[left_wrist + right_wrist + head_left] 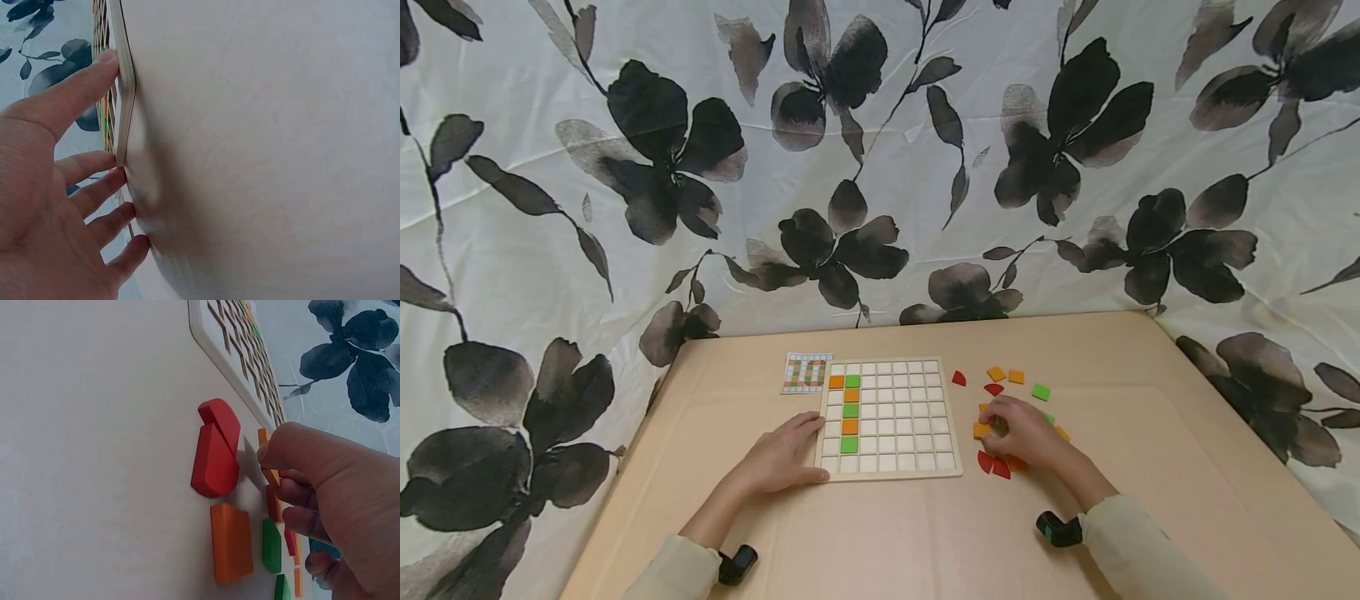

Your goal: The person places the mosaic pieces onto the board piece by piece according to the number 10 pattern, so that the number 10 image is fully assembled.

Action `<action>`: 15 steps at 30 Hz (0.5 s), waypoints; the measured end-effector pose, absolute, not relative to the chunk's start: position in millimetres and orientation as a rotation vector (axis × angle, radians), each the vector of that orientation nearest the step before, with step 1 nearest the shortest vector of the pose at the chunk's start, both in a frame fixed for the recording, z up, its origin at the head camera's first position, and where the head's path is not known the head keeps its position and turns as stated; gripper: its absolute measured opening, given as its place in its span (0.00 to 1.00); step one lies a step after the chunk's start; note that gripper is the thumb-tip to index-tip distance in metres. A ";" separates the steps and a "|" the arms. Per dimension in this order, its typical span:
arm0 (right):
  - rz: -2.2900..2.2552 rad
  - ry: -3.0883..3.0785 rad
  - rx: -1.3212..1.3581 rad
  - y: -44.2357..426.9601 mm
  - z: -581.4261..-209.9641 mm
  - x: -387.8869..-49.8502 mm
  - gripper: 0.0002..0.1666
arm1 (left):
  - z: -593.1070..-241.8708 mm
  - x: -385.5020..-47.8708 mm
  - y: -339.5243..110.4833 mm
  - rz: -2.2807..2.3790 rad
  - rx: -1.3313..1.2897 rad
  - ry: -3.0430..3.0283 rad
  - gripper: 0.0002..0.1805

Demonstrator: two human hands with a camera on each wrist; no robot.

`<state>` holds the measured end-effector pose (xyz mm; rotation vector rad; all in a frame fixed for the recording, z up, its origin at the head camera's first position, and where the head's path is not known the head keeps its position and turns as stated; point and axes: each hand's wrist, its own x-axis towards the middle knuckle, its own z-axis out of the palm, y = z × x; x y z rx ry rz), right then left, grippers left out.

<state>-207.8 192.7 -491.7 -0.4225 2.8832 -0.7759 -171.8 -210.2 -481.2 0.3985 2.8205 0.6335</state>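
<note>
Nearest, a pale left sleeve (673,573) and a pale right sleeve (1138,542) are entering over the light wood-toned table (880,533); we are noting a black device (1059,529) at each wrist; beyond these, the left hand (784,458) is lying with fingers extended and spread, its thumb touching the gridded board (895,423) at the near left corner, its fingertips meeting the left edge; two red pieces (1001,468) are lying together on the near side of the right hand (1026,429), with an orange tile (231,545) just beside them; that hand is pinching an orange piece (262,436) to the right of the board (the thumb is hiding the opposing contact in the right wrist view), its other fingers curling behind.

On the board, we are reading the second column from the left, near to far, as green, orange, green, orange, green; one more orange square (837,382) is sitting left of the farthest green.

Farther out, a lone red piece (958,378) is lying just off the board's right side; two orange squares (996,374) and a green square (1041,392) are lying beyond the right hand; a small patterned card (806,373) is lying by the far left corner; farthest, a white cloth (887,179) with dark flowers is hanging behind the table.
</note>
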 end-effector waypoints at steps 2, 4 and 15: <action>-0.785 2.876 -0.415 190.0 -490.7 -208.1 0.14 | -481.5 -171.9 -210.1 0.637 0.397 2.819 0.49; -0.786 2.873 -0.414 187.3 -489.6 -208.5 0.15 | -481.8 -172.1 -210.3 0.640 0.393 2.815 0.49; -0.819 2.857 -0.544 170.1 -486.9 -212.8 0.13 | -481.2 -172.1 -210.7 0.647 0.395 2.813 0.48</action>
